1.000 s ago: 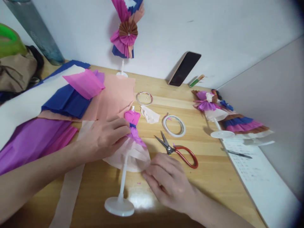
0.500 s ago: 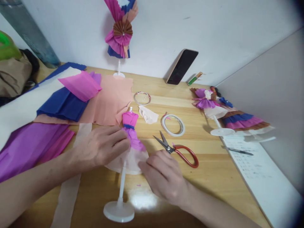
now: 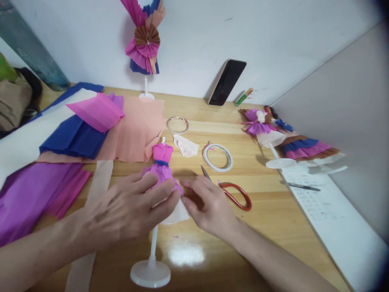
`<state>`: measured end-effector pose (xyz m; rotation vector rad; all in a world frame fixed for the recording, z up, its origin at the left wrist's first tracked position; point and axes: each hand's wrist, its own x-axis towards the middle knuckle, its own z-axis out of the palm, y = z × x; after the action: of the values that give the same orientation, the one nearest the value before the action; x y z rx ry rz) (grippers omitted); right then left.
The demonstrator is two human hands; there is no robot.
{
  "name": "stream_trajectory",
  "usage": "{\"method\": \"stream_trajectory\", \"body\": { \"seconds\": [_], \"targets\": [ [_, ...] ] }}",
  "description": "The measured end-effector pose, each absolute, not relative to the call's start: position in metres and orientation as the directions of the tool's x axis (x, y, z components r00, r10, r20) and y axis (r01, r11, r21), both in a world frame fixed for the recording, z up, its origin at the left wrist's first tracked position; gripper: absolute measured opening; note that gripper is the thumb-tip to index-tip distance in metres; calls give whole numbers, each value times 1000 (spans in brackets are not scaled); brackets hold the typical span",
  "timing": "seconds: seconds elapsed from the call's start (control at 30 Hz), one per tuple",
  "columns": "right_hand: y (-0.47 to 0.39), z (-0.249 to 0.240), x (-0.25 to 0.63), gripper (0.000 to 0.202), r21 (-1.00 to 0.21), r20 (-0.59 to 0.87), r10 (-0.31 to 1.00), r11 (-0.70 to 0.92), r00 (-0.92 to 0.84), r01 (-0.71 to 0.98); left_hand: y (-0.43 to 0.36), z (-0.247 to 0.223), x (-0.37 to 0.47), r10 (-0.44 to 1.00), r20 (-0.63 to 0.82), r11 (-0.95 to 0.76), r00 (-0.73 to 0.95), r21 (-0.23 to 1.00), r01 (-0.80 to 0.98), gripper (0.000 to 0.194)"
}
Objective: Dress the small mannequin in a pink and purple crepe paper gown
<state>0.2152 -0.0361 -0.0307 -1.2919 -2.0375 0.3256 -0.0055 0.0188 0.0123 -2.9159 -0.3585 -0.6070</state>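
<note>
A small paper dress [image 3: 163, 172], with a pink bodice, dark blue waistband and purple skirt over a whitish underskirt [image 3: 177, 213], is on a white stand [image 3: 150, 272]. My left hand [image 3: 130, 207] lies across the skirt's left and front, fingers loosely spread and touching the paper. At the skirt's right edge, my right hand [image 3: 211, 205] has thumb and forefinger closed on the purple paper. The fingers hide much of the skirt. Red-handled scissors [image 3: 240, 196] lie behind my right hand, which covers part of their blades.
Beyond the dress lie a tape roll [image 3: 230, 158], a pale paper scrap [image 3: 186, 146] and a ring of wire [image 3: 177, 125]. Crepe paper sheets [image 3: 136, 129] spread leftward. A phone [image 3: 227, 82] leans on the wall; finished paper dresses stand at back and right.
My right hand has moved up and left, from the underskirt's edge to the purple skirt. My left hand has shifted right and down, its fingers more spread. The view has shifted slightly.
</note>
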Motion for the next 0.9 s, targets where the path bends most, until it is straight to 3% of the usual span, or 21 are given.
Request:
{"method": "stream_trajectory", "body": {
  "seconds": [0.13, 0.37, 0.57, 0.77, 0.9],
  "targets": [
    [-32, -38, 210, 10, -539, 455, 848, 506, -273, 673, 20, 2, -5, 130, 427, -963, 895, -160, 217, 21],
    [-33, -36, 208, 15, -673, 433, 891, 420, -136, 609, 31, -6, -11, 124, 636, -971, 761, -82, 227, 15],
    [-35, -33, 207, 16, -681, 443, 885, 437, -146, 587, 33, -8, -12, 121, 594, -962, 795, -127, 242, 17],
    [-34, -37, 207, 19, -804, 313, 949, 285, -35, 522, 31, -9, -10, 146, 623, -939, 769, -157, 305, 16],
    [-35, -38, 208, 18, -791, 330, 943, 297, -36, 535, 33, -12, -14, 154, 584, -919, 797, -211, 333, 14]
  ]
}}
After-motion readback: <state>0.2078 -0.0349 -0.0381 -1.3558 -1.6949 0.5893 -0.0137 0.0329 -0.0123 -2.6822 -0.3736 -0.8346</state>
